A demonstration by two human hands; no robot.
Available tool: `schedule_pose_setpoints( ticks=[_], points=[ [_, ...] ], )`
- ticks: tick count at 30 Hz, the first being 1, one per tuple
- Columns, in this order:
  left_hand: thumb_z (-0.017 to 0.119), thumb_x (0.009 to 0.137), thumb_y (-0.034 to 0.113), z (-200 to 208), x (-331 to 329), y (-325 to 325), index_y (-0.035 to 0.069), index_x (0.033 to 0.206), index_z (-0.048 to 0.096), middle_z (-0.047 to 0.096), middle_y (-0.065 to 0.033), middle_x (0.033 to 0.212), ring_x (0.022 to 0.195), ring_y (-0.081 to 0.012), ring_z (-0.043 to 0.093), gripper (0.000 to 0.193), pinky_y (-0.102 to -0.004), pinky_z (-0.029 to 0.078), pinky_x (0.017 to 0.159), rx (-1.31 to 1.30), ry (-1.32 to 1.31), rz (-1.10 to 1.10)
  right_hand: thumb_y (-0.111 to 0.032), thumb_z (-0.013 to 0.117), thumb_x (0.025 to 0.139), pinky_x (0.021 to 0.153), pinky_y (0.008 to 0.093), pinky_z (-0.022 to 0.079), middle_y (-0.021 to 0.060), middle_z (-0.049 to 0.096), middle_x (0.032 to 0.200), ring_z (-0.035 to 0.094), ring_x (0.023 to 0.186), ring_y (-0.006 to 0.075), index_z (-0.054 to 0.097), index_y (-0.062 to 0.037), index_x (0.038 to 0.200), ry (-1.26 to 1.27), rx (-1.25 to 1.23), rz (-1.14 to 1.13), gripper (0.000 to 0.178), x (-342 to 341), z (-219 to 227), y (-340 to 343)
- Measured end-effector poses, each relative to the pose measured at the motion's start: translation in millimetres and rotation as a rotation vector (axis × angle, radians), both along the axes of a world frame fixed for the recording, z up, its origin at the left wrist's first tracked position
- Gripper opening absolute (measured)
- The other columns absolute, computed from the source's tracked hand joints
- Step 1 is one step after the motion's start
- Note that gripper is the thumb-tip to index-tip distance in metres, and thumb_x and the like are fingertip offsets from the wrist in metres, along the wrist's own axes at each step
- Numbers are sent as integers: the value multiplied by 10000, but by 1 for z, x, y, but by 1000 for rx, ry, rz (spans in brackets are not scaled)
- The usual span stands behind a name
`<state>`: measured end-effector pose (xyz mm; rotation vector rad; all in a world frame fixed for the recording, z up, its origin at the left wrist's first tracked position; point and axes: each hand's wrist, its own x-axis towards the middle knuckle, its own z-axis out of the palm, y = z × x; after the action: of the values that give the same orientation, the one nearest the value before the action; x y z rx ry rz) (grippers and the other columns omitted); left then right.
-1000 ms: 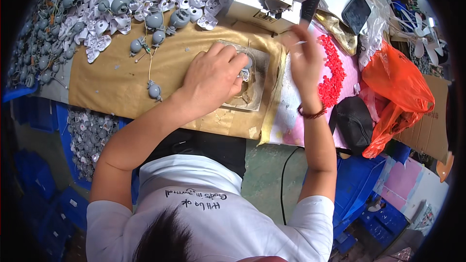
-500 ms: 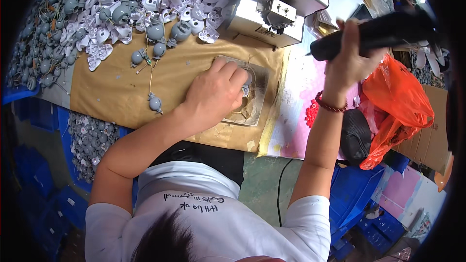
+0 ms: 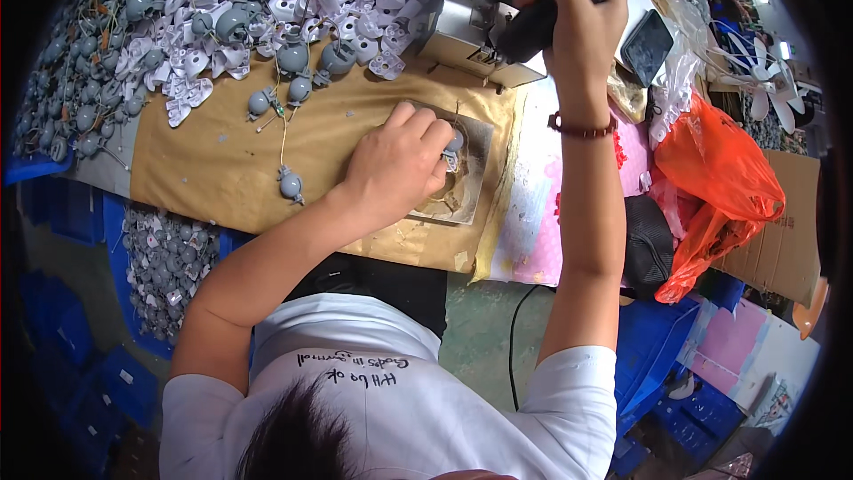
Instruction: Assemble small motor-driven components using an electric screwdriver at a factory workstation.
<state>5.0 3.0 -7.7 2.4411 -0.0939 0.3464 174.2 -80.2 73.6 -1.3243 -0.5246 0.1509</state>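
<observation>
My left hand (image 3: 398, 158) is closed over a small grey-and-white plastic part (image 3: 453, 144), pressing it onto a flat metal plate (image 3: 478, 169) with a brownish recess. The palm and fingers cover most of that part. Wrapped in my right hand (image 3: 582, 31) is a black electric screwdriver (image 3: 533, 28), raised over the right of the bench. Its lower end points at the front of a silver box-shaped machine (image 3: 458, 46), which looks like a screw feeder. Whether its tip touches the machine I cannot tell.
Heaps of white plastic parts (image 3: 355, 0) and grey round parts (image 3: 84, 116) fill the back left. Several wired grey pieces (image 3: 290, 185) lie on the brown cloth (image 3: 204, 169). To the right are an orange-red plastic bag (image 3: 720, 160), a black pouch (image 3: 647, 249) and a phone (image 3: 647, 46).
My right hand has swung left and away from me with the electric screwdriver, bringing its end to the silver machine. My left hand stays nearly still on the plastic part.
</observation>
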Motion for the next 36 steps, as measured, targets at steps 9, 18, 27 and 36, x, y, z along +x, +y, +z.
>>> schedule_pose_setpoints(
  ticks=[9,18,27,36],
  points=[
    [715,748,150,-1,-1,1,64,1050,588,581,-89,977,1011,-295,571,338,-417,533,773,-1,-11,3,40,609,871,599,352,526,112,595,787,601,602,196,186,48,1478,-162,-14,102,740,-66,4,-34],
    [723,715,139,-3,-1,-1,68,1022,572,574,-76,964,977,-283,573,349,-406,544,729,17,-78,36,138,643,810,634,242,511,44,631,758,603,632,104,303,123,1385,-155,138,51,668,-83,-15,-35],
    [703,677,52,1,-1,5,66,944,514,553,-94,942,943,-318,547,327,-436,509,720,-94,-100,-47,71,618,822,613,300,506,75,570,811,568,629,141,223,-13,1449,-435,-38,52,746,-89,-33,-49],
    [708,675,36,1,-1,4,60,942,515,564,-107,954,959,-333,547,331,-431,511,748,-121,-137,-43,18,703,788,631,238,459,67,607,808,552,671,95,242,48,1430,-385,41,24,791,-101,-52,-49]
  ],
)
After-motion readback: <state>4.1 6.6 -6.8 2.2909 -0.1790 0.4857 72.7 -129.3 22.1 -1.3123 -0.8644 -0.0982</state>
